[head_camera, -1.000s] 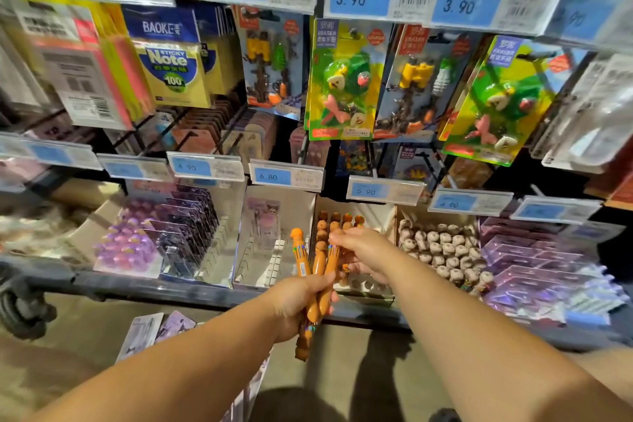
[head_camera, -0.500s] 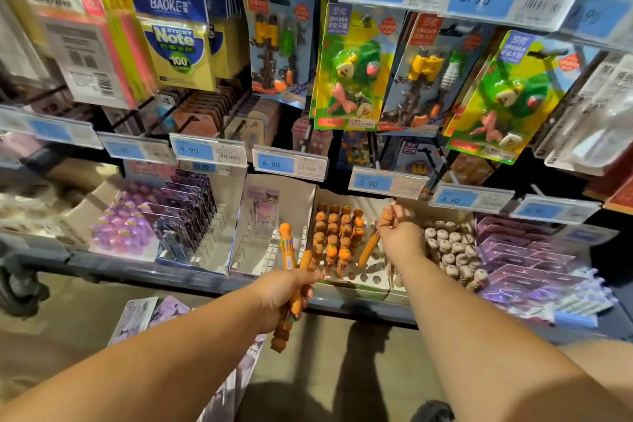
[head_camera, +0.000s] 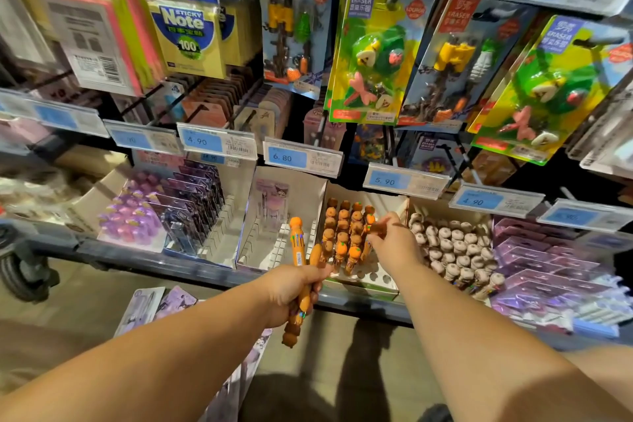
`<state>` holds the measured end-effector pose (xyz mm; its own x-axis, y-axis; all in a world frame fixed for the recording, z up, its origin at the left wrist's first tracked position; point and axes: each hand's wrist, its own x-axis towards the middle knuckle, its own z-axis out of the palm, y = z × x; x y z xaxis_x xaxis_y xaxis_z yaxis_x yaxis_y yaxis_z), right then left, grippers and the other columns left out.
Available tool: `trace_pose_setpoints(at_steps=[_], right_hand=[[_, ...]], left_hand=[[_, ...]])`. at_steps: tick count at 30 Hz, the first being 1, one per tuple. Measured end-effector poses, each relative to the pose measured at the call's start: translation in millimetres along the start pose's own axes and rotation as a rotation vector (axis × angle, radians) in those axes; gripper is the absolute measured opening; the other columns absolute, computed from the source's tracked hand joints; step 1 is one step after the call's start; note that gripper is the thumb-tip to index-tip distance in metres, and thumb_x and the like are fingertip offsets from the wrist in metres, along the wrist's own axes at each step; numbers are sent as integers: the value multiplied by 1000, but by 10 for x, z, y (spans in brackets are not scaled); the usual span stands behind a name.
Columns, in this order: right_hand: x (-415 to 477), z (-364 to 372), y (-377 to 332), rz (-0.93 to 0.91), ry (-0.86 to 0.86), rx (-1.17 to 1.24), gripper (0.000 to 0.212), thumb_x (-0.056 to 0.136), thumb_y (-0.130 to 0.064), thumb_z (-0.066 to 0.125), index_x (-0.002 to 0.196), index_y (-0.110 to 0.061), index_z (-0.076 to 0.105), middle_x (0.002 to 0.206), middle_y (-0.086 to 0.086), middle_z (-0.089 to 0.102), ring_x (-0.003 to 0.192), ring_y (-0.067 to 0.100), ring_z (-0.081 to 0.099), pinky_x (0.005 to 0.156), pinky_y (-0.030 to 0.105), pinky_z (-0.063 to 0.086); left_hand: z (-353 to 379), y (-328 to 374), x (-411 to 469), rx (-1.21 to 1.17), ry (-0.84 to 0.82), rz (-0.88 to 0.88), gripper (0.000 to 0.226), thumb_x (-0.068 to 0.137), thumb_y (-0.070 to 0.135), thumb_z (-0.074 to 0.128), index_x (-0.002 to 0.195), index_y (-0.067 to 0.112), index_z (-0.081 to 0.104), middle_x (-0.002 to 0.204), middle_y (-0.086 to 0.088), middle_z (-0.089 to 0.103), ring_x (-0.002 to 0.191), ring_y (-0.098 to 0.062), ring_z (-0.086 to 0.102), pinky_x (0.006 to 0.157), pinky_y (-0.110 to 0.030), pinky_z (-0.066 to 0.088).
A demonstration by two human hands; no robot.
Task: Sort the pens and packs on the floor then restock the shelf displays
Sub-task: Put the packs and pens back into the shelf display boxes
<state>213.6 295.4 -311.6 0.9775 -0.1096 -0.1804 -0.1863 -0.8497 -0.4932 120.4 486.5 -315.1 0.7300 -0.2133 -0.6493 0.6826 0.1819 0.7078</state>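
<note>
nearest, on the floor (head_camera: 85, 312) under the forearms, the purple packs (head_camera: 150, 307) lie loose and unsorted. just above them the left hand (head_camera: 291, 291) is curled round a small bundle of orange pens (head_camera: 297, 250), one standing up out of the fist, the others poking out below it.

the right hand (head_camera: 397, 245) has changed most. a second ago it was at the left fist, drawing one pen out of the bundle; half a second ago it carried that pen over the far right of the display. now it is low over the pen tray (head_camera: 371, 279), its fingertips bunched on a brown-topped pen (head_camera: 378, 227) at the tray's right-hand column. blur hides whether the pen is seated in its hole or only touching it, but the pinch looks closed round it.

so the restocking is going one pen at a time – this pen is about in, a few wait in the left hand, and the tray's front row shows open holes to take them. the packs have not been touched yet.

just beside the tray stands a box of cream-topped pens (head_camera: 455, 250), and above and behind hang the eraser packs (head_camera: 370, 55).
</note>
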Motion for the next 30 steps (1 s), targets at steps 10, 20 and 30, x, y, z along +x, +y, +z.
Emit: trace_pose_setpoints(at_steps=[10, 20, 30], right_hand=[[43, 1, -27, -71, 28, -109, 37, 92, -47, 56, 114, -19, 66, 121, 0, 56, 101, 24, 59, 80, 31, 50], [-291, -73, -492, -178, -709, 483, 16, 91, -27, 64, 78, -18, 67, 64, -6, 64, 55, 6, 55, 51, 19, 40], [-314, -112, -474, -200, -568, 500, 13, 93, -33, 60, 90, -24, 69, 91, -4, 70, 84, 8, 61, 71, 25, 47]], left_hand=[[47, 35, 7, -47, -70, 25, 26, 93, 14, 61, 117, 5, 58, 58, 2, 48, 49, -9, 43, 49, -20, 37], [96, 99, -24, -131, -101, 20, 3, 92, 4, 59, 91, 5, 62, 62, -3, 52, 55, -11, 49, 51, -20, 45], [-15, 121, -30, 143, 99, 157, 25, 88, 39, 69, 95, 15, 67, 90, -5, 66, 93, -26, 59, 82, -40, 50]])
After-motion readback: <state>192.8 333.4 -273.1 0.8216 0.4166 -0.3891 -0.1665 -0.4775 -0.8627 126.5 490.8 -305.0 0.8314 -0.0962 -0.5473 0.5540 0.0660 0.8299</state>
